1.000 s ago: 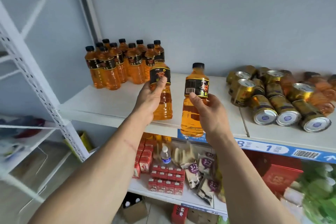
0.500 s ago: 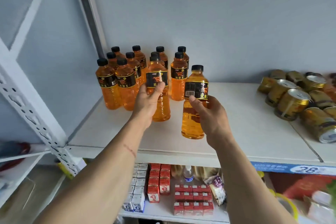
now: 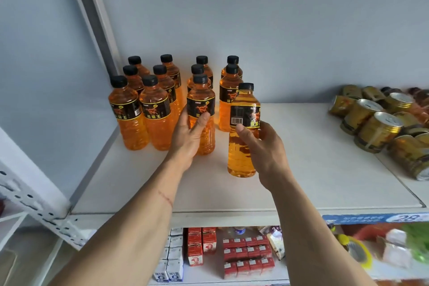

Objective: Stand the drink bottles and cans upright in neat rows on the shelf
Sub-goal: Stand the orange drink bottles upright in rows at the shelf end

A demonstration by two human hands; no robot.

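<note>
Left hand (image 3: 189,138) is gripping an orange drink bottle (image 3: 201,114) around its lower label, thumb across the front, fingers wrapping behind. That bottle is standing upright on the white shelf (image 3: 325,169), at the front of the third column of the bottle group, base seeming to touch the shelf board.

Right hand (image 3: 264,148) is holding a second orange bottle (image 3: 243,132) at mid-body, thumb pressing just under the barcode on the black label, fingers curling round the far side. This bottle is upright, sitting in front of and slightly right of the fourth column; cannot tell if its base is resting on the shelf or just above it.

Standing bottles (image 3: 148,109) with black caps are filling the back left of the shelf in rough columns, near the grey wall (image 3: 278,18) and the white perforated upright (image 3: 30,193).

Gold cans (image 3: 376,130) are lying on their sides in a pile at the right end of the shelf, well apart from the bottles, ends facing the camera.

Lower shelf is showing red cartons (image 3: 246,255) and small white cartons (image 3: 171,260). A blue price strip (image 3: 371,218) is running along the shelf edge at right.
</note>
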